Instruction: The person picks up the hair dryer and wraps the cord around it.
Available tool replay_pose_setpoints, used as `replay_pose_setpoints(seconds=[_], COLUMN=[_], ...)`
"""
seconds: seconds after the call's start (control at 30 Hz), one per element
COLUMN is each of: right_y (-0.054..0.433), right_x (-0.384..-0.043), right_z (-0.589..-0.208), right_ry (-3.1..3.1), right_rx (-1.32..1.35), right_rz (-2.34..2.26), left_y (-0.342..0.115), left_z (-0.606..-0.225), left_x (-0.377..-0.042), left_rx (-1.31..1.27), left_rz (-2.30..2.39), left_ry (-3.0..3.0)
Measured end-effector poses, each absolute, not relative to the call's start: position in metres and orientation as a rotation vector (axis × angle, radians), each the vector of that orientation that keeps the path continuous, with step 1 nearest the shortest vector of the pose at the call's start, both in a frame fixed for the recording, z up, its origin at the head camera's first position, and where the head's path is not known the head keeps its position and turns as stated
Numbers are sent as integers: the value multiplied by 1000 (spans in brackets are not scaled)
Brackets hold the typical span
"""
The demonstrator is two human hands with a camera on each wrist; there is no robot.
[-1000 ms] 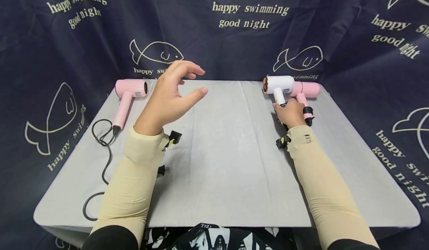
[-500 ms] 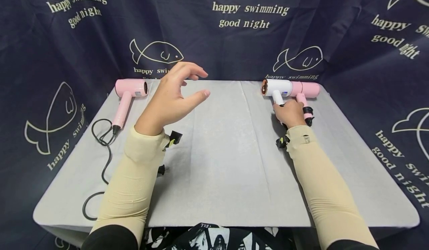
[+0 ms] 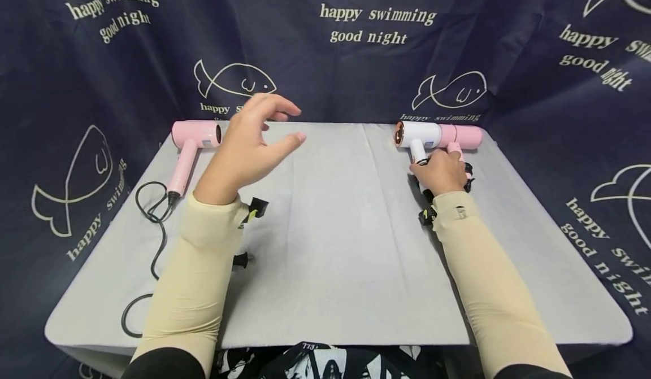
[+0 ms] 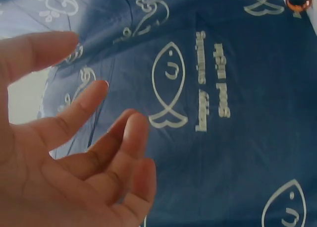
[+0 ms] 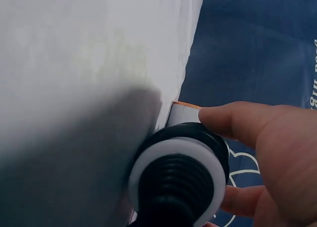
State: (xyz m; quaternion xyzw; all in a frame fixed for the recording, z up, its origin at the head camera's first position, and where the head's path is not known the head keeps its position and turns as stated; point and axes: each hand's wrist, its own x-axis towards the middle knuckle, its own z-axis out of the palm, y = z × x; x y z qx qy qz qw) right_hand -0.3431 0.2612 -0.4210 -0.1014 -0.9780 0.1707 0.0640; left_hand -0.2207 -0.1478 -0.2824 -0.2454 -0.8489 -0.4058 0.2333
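Observation:
My right hand (image 3: 441, 173) grips the handle of a white hair dryer (image 3: 426, 135) with a copper-rimmed nozzle, at the table's back right. In the right wrist view, the thumb (image 5: 233, 119) lies along the handle beside black cord (image 5: 173, 187) at its lower end, with other fingers partly hidden behind. Against the white dryer's rear end lies a pink hair dryer (image 3: 467, 136), its handle partly behind my hand. My left hand (image 3: 249, 147) is raised above the left half of the table, fingers loosely bent, holding nothing, as the left wrist view also shows.
Another pink hair dryer (image 3: 189, 142) lies at the back left, its black cord (image 3: 161, 238) trailing forward under my left forearm. A black plug (image 3: 241, 260) shows beside that forearm. A navy curtain (image 3: 351, 74) with fish prints surrounds the white-covered table (image 3: 335, 226).
The white hair dryer has come down level with the pink one beside it. My right hand has shifted slightly down along the handle. The left hand has stayed raised.

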Motion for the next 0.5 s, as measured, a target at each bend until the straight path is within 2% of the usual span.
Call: replay_pose_setpoints(seconds=[0.27, 0.5], right_y=[256, 254], right_x=[-341, -333], right_z=[-420, -406], right_ry=[-2913, -2911], right_rx=[-272, -227], right_rz=[526, 498], left_y=[-190, -226], left_z=[-282, -286], left_x=[-229, -251], left_rx=[-356, -305], left_rz=[-1087, -788], left_ry=[-2561, -2976])
